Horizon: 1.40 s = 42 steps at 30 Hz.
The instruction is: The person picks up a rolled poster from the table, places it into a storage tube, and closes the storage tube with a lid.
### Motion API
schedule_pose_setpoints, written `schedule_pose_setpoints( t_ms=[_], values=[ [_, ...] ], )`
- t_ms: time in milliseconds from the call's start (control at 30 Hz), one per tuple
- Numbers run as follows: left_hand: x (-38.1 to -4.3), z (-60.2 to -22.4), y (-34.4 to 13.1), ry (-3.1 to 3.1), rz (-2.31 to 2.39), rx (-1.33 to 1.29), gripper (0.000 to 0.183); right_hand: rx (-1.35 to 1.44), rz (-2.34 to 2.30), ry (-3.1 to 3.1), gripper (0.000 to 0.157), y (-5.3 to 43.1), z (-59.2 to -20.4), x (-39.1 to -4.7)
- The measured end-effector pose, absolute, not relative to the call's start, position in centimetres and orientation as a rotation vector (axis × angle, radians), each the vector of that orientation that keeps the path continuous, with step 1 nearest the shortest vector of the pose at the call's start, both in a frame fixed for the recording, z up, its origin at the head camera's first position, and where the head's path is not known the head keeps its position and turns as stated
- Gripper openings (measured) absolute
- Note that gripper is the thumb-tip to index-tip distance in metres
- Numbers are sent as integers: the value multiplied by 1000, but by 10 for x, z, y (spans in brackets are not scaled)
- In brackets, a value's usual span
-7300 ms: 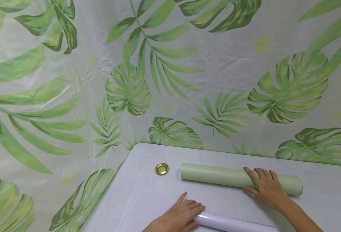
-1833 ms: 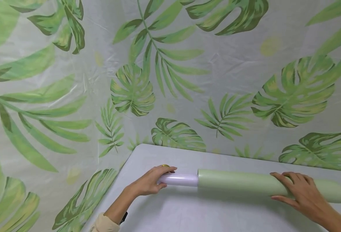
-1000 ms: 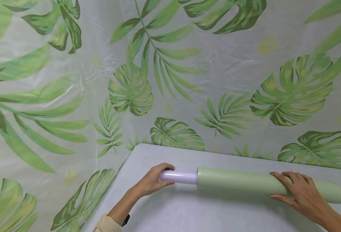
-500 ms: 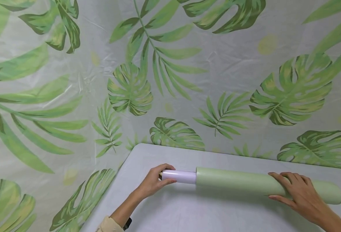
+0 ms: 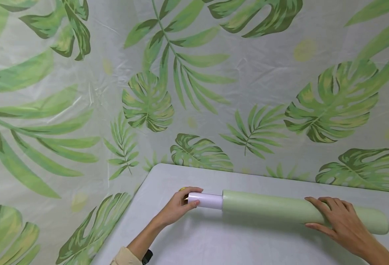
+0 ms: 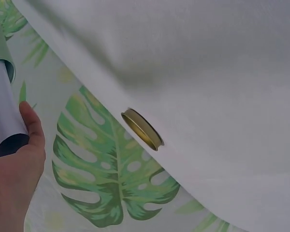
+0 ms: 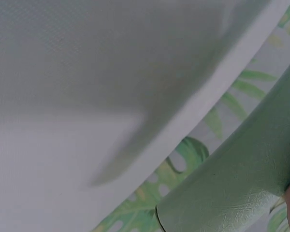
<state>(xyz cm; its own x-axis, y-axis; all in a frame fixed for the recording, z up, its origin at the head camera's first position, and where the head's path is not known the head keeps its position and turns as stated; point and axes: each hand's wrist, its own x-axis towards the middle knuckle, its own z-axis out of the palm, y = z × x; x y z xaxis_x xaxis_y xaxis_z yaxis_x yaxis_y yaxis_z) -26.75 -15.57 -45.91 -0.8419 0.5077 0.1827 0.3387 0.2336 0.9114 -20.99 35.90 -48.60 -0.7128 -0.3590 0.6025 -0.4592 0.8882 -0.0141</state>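
My left hand (image 5: 176,208) grips the outer end of a glossy lavender roll (image 5: 209,201), thumb in front and fingers behind. Its near end shows a dark hollow in the left wrist view. The roll's other end is hidden inside a wider pale green tube (image 5: 267,208). Around the right part of this tube my right hand (image 5: 345,224) is wrapped, thumb on the near side. Both pieces are raised over the white table (image 5: 214,243), casting a shadow below. A round gold lid (image 6: 142,129) lies on the table behind my left hand, mostly hidden in the head view.
A sheet printed with green leaves (image 5: 148,99) hangs behind and to the left of the table. The table's rounded far-left corner (image 5: 159,166) meets it closely. A dark band (image 5: 147,256) sits on my left wrist beside a beige sleeve (image 5: 127,256).
Both hands have lifted the roll and tube, which lay apart on the table in the oldest frame. Over the last second the lavender roll has slid further right into the green tube.
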Motion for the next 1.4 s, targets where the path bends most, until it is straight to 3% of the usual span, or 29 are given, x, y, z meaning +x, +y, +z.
schedule_pose_setpoints(
  t_ms=[500,1167,1400],
  values=[
    [-268,-466,-150,2153,1869,695,38,571,205,-2448,86,354,-487,-211],
    [-269,-477,-131,2068,1909,691,55,588,229,-2456,81,335,-486,-213],
    [-266,-479,-125,2153,1980,627,45,601,212,-2419,81,334,-487,-213]
  ],
)
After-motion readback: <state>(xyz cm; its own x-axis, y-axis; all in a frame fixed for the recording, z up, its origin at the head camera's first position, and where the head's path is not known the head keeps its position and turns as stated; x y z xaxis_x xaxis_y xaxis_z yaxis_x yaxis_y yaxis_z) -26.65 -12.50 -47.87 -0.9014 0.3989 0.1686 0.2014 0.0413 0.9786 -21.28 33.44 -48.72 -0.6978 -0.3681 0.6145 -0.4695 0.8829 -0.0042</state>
